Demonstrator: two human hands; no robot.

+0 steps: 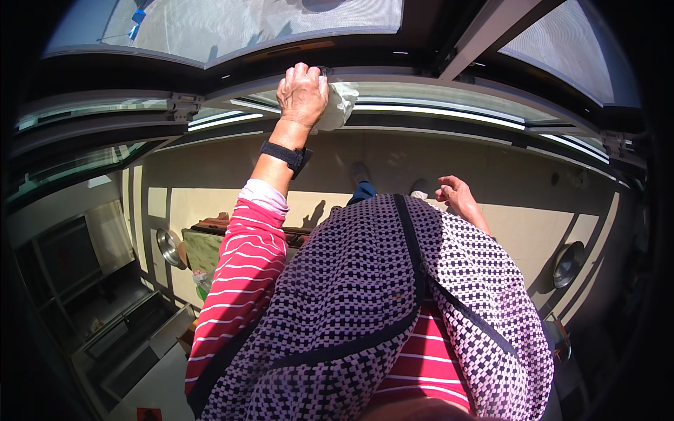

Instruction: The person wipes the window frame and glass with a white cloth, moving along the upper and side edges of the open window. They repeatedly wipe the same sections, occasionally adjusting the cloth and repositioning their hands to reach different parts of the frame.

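My left hand (303,97) is raised to the window frame (384,73), its fingers curled over a crumpled white cloth or wipe (338,108). Part of the wipe hangs down on the thumb side, and the rest is hidden under the fingers. A dark strap (284,154) circles that wrist. Low beside my body, my right hand (458,197) has loosely bent fingers that are apart, with nothing seen in them. Beyond the frame, a mesh window screen (295,23) lets bright ground show through.
Open glass sashes (73,163) with a metal hinge (184,105) stand at the left. On the sunlit floor (518,226) are a metal basin (568,264) at right and another metal basin (168,247) at left, beside a green-topped low table (202,252). A post (484,39) divides the window.
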